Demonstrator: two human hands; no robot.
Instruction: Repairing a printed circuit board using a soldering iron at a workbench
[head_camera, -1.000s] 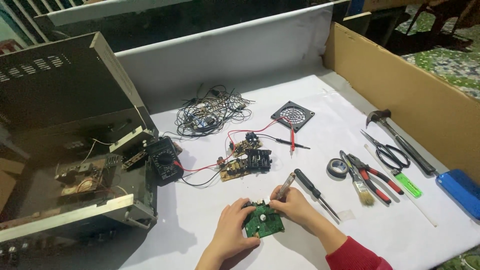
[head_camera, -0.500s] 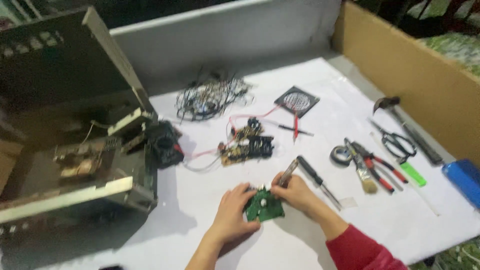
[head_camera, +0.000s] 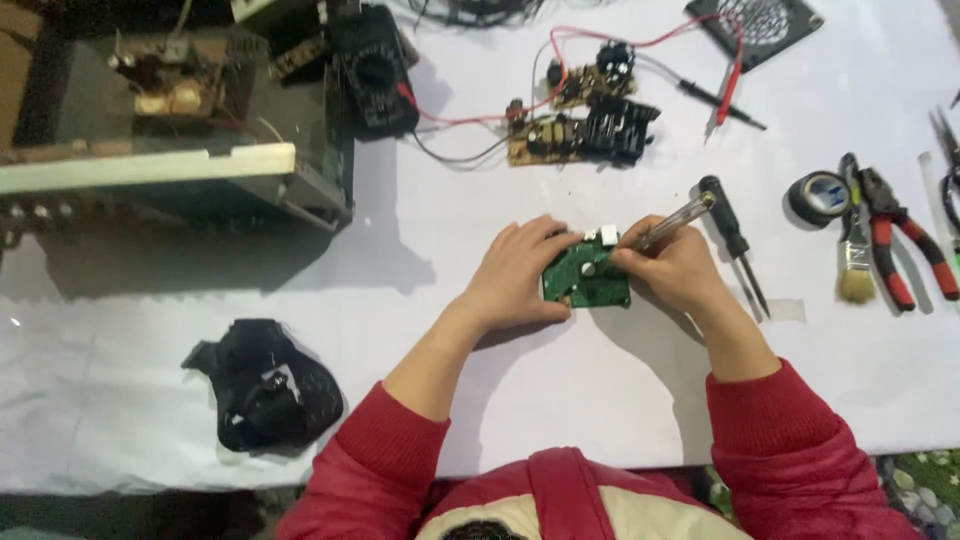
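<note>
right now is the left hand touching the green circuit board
Touching. The head view shows the left hand pressed flat against the left edge of the green circuit board, its fingers meeting the board with no gap.

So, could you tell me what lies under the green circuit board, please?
The green circuit board rests on the white table cover. Left hand and right hand hide its edges; its underside is unseen.

circuit board (head_camera: 588, 277) centre, between both hands | open metal case (head_camera: 170, 130) far left | pliers (head_camera: 900, 240) right | screwdriver (head_camera: 733, 238) just right | pouch (head_camera: 265, 385) near left
</note>
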